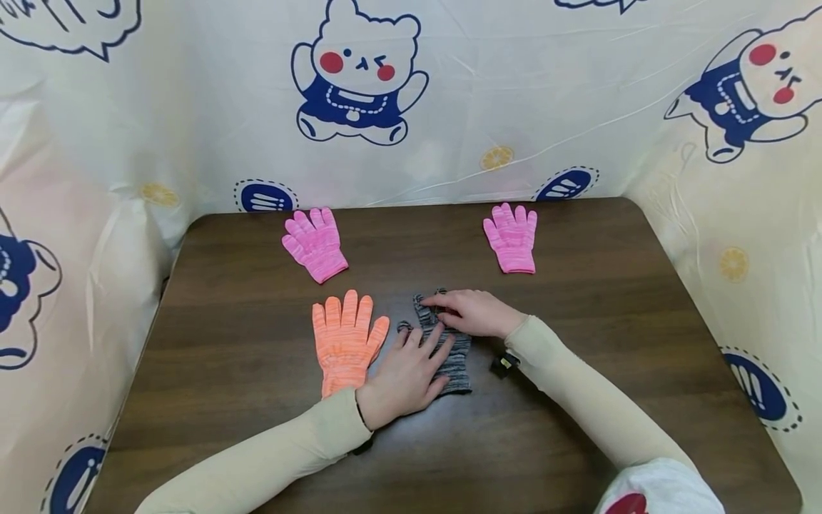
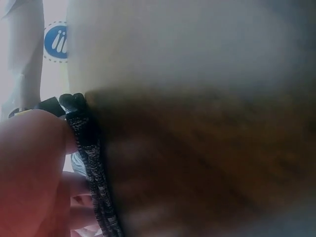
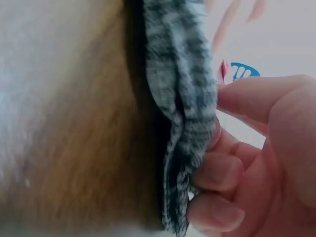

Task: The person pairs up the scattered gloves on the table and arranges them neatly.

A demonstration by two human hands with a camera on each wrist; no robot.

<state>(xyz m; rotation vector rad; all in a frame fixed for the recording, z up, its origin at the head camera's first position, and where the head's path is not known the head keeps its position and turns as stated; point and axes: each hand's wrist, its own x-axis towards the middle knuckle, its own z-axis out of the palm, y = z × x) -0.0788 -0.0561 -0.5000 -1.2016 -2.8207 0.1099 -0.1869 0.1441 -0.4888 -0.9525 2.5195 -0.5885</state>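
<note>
In the head view, a dark grey marled knit glove (image 1: 456,364) lies on the table with its cuff towards me. Some of its finger ends look bunched or curled. My left hand (image 1: 407,375) rests across its left side, fingers spread and covering part of it. At the finger end, my right hand (image 1: 478,312) touches the glove, index finger stretched to the left. The right wrist view shows my bent right fingers (image 3: 217,170) and thumb against the grey knit (image 3: 190,89). Left of the grey glove lies an orange glove (image 1: 343,343), its cuff partly behind my left forearm.
Two pink gloves lie at the table's back edge, one on the left (image 1: 316,244) and one on the right (image 1: 511,239). Printed white curtains (image 1: 225,107) hang close around the brown wooden table (image 1: 237,343). A small black device (image 1: 504,364) sits under my right wrist.
</note>
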